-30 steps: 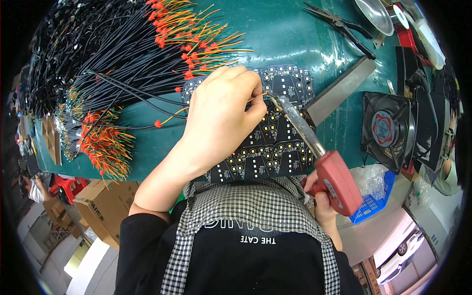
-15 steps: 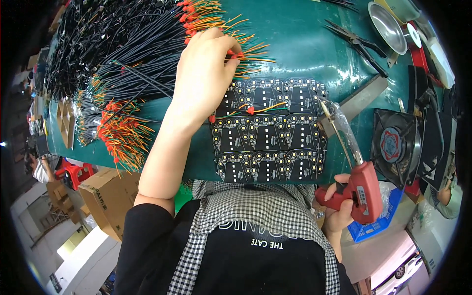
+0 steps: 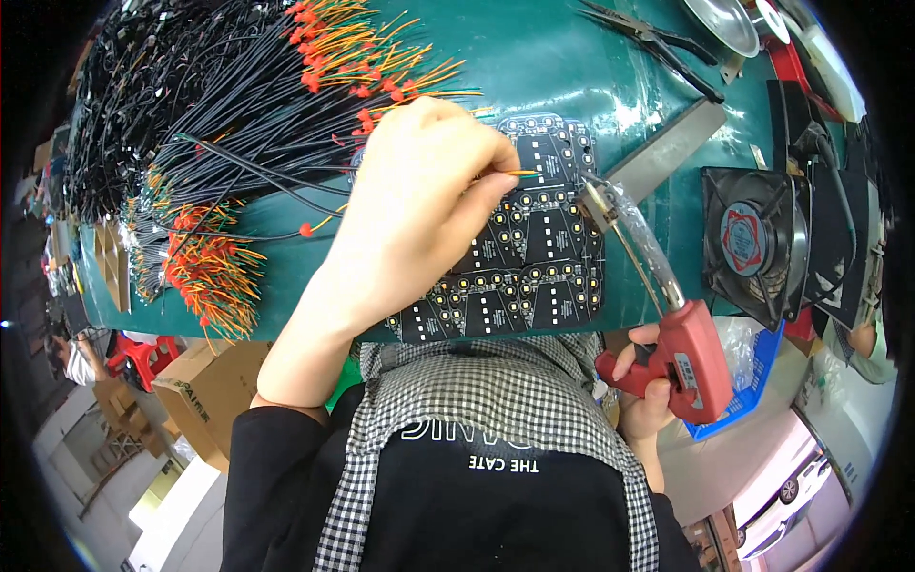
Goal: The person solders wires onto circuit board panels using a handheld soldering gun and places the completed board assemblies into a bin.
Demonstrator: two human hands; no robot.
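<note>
My left hand (image 3: 419, 191) is over a panel of black circuit boards (image 3: 550, 234) dotted with small square LEDs. Its thumb and index finger pinch a thin wire (image 3: 523, 173) whose orange and green ends stick out to the right above an upper board. The palm and wrist hide the panel's left part. In my right hand (image 3: 648, 405) is a red soldering gun (image 3: 702, 367), gripped by its handle. Its long metal nozzle points up and left, with the tip near the panel's upper right edge. A clear plastic-wrapped tube runs along the nozzle.
Black cables (image 3: 248, 114) with red-banded orange and green ends pile up at left; another bundle (image 3: 210, 257) hangs near the table edge. Pliers (image 3: 658, 43), a flat metal bar (image 3: 667, 153) and a black fan (image 3: 753, 238) lie at right. A cardboard box (image 3: 205, 391) stands below.
My left hand has come down and right from the cable ends to the boards, with a wire pinched in its fingers. The soldering gun stays in my right hand near the panel's right edge.
</note>
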